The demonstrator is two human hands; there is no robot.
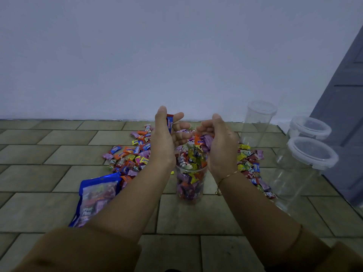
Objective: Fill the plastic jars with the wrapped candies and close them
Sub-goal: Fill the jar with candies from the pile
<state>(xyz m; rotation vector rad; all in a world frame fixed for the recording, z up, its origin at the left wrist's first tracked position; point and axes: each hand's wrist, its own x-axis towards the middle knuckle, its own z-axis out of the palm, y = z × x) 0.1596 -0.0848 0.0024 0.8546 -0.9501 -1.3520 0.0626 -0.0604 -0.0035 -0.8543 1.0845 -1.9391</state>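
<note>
Seen from the head camera, you sat over a tiled floor (pixel 59 154) with both hands raised above the clear, lidless plastic jar (pixel 191 185), which stood between your forearms and was heaped with wrapped candies to the rim. Your left hand (pixel 167 138) stood on edge with the fingers loosely spread and a blue-and-red candy stick (pixel 170 122) held against the palm by the thumb; your right hand (pixel 220 146) was cupped round a small clutch of orange and purple sweets (pixel 203 141) just above the jar mouth. The filling of this jar looked close to done, judging by the heap; the next move probably called for letting the handful fall inside without spilling, then finding a lid. The loose pile of multicoloured wrapped candies (pixel 135 154) lay spread behind and on both sides of the jar, with a blue printed candy bag (pixel 96 195) near your left forearm. To the right stood an empty clear tumbler-like jar (pixel 257 124) and two clear jars with white-rimmed lids (pixel 312 152). The right jars were hard to read against the grey door, the nearer one's base was hidden by your arm, and this jar's own lid could not be made out.
</note>
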